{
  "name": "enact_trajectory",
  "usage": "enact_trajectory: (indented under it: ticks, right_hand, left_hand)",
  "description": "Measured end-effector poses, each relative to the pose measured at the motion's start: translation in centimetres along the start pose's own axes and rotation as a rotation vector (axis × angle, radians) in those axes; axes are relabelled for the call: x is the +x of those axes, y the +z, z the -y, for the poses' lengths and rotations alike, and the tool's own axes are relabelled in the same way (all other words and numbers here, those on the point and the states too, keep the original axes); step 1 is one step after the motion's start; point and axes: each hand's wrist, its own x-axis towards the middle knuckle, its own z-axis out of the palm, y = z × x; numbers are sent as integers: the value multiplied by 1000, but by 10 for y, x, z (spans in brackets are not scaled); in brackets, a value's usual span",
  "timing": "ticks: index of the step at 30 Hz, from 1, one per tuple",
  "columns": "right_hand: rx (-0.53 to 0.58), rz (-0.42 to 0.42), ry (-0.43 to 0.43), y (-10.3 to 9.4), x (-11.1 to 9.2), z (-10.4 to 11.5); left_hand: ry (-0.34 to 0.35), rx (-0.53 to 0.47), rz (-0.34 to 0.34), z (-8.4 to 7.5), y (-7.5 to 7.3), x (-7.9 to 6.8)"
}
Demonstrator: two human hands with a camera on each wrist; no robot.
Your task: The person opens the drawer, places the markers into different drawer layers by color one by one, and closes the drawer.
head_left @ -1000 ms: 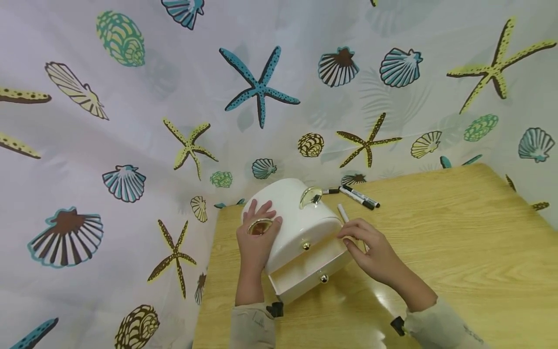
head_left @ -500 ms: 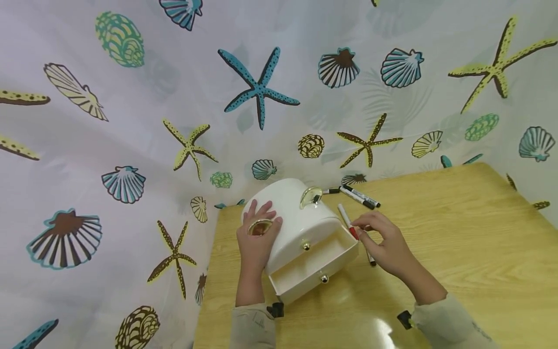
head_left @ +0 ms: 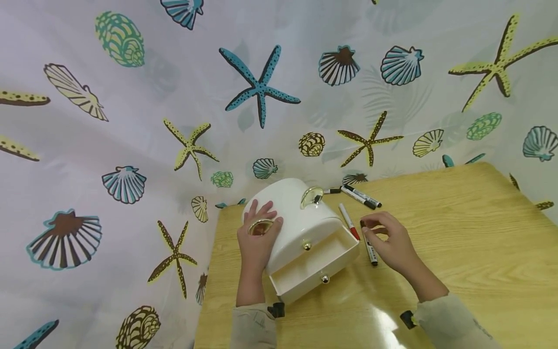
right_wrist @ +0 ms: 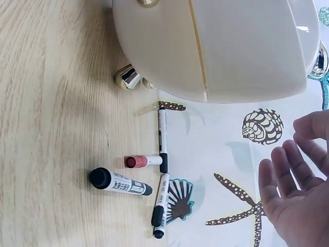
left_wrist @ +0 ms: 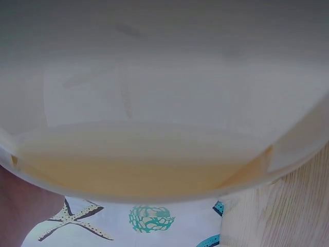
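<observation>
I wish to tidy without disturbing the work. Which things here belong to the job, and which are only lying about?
Probably in the job:
white box, left hand resting on it
its open drawer
black-capped marker by the right hand
red-capped marker by the drawer (less sure)

Probably just lying about:
three markers at the back, near the curtain

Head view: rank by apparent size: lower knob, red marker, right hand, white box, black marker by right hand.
1. White box
2. Right hand
3. Red marker and black marker: too alike to rank
4. Lower knob
</observation>
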Motion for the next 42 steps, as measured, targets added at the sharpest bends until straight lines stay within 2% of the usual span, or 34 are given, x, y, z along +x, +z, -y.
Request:
enact_trajectory:
  ticks: [6, 16, 25, 32, 42]
  right_hand:
    - [-14, 6, 120, 1, 6, -2]
    - [9, 131, 263, 17, 7, -31]
    - [8, 148, 277, 21, 13, -38]
    - [7, 183, 327, 24, 10, -43]
    - [4, 206, 326, 32, 15, -52]
  left_hand:
    - [-23, 5, 1, -1, 1, 2]
    - [24, -37, 1, 5, -1, 0]
    - [-13, -40, -13, 1, -4, 3]
    - [8, -43, -3, 4, -3, -1]
    - [-10, -47, 13, 2, -1, 0]
